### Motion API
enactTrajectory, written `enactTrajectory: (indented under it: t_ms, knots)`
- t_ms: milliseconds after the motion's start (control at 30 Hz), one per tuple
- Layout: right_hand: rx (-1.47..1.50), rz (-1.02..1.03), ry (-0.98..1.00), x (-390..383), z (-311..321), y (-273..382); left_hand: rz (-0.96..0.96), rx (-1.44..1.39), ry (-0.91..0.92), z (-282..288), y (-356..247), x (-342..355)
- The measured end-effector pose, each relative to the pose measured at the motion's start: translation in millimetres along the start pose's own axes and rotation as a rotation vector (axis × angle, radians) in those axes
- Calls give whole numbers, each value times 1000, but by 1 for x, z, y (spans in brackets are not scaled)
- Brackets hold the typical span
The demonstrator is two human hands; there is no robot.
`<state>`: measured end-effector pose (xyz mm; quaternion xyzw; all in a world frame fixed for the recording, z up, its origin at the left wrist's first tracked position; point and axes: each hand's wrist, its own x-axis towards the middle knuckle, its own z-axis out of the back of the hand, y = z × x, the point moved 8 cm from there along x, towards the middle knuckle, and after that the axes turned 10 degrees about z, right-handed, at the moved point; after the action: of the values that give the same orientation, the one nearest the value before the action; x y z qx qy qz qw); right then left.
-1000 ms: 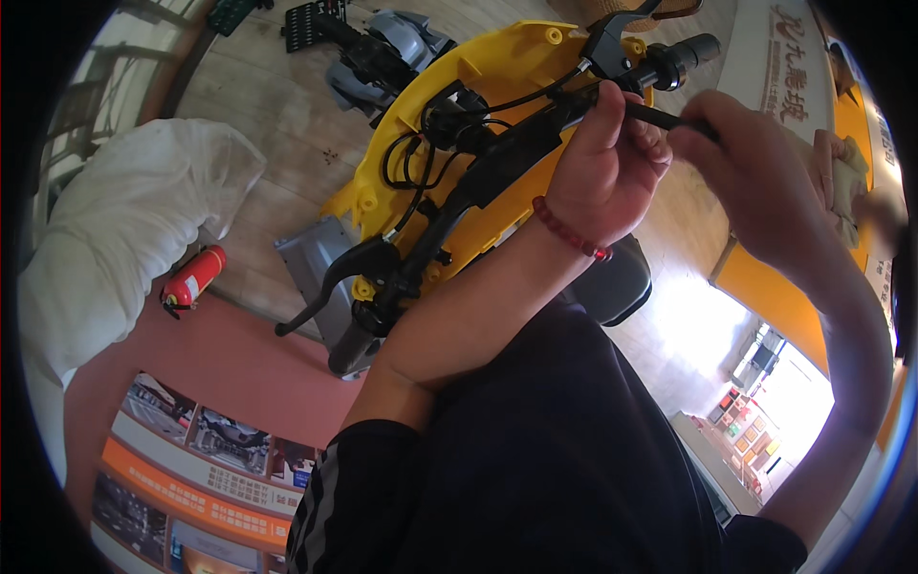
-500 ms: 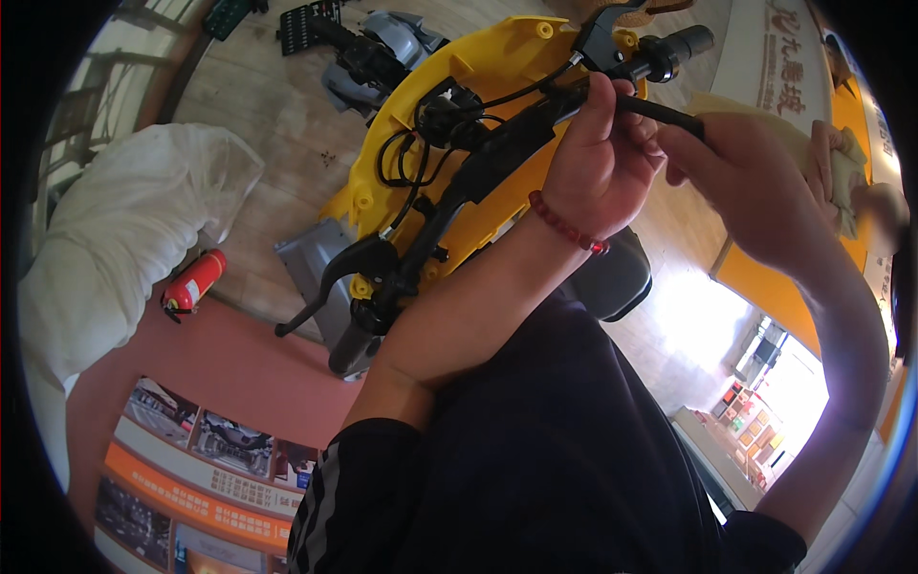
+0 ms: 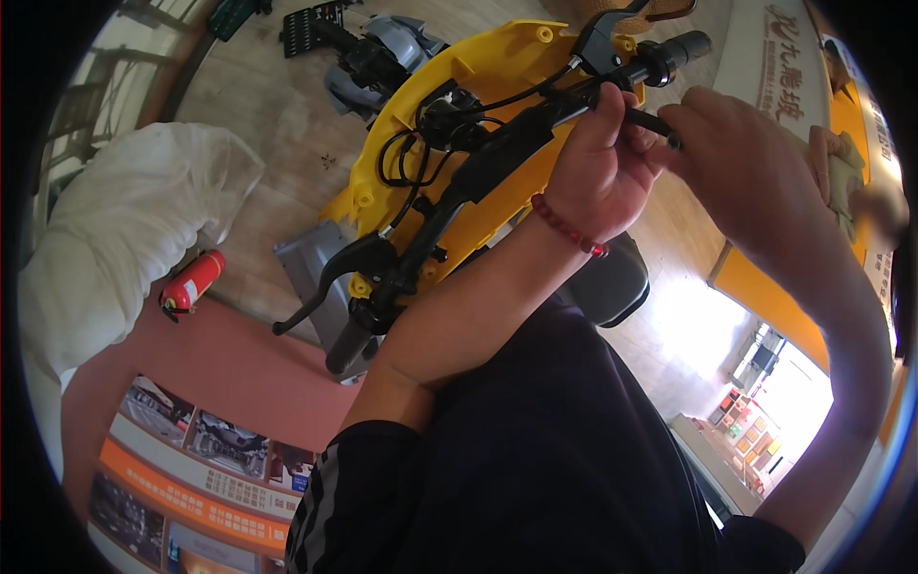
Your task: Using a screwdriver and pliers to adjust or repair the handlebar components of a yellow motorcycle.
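A motor scooter's handlebar [image 3: 435,225] runs diagonally in front of me, with dark cables and a yellow body panel [image 3: 382,105] behind it. My left hand [image 3: 598,172], a red bead bracelet at its wrist, reaches across the bar near its far right end. Its fingers are closed around a black rod-like piece [image 3: 650,121], whose kind I cannot make out. At the rod's outer end, my right hand [image 3: 736,153] has its fingers curled in. Whatever lies between those fingers is hidden. A brake lever [image 3: 330,277] and black grip [image 3: 352,346] sit at the near left end.
A black seat [image 3: 612,282] shows beyond my left forearm. Left of the scooter, a red fire extinguisher [image 3: 193,282] stands by a white-covered object [image 3: 134,230]. Grey scooter parts [image 3: 397,48] lie at the back. A printed display board [image 3: 201,469] is at lower left.
My right hand has shifted slightly up, and its hold on the rod has changed: the rod's outer end now shows beside the fingers. The left hand stays nearly in place around the rod.
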<state>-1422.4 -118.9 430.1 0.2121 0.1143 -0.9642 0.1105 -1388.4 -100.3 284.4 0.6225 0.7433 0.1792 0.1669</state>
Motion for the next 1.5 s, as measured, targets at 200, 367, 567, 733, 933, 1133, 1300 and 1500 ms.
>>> enactTrajectory:
  t_ms: [200,367,567,733,933,1133,1300,1500]
  knots:
    - [1221,-763,412,-15,-39,-23,-24,46,108,-12,-5,-5]
    - [85,-119,-272,1,17,-6,-33,28,82,-7,-8,4]
    - [-55,-12,153,-1,-4,-9,-13,-3,46,-9,-6,1]
    - [882,-714,208,-21,-34,-30,3,22,6,-5,-4,-2]
    - [270,-185,-50,-13,4,-5,-22,81,-77,-3,-5,-3]
    - [-103,125,-39,-4,4,13,-7,69,-82,-1,-3,-4]
    - [8,140,-129,2,1,-2,7,-73,-81,3,-2,-1]
    - [2,101,-246,-4,6,-4,-38,-7,-36,-4,-10,-2]
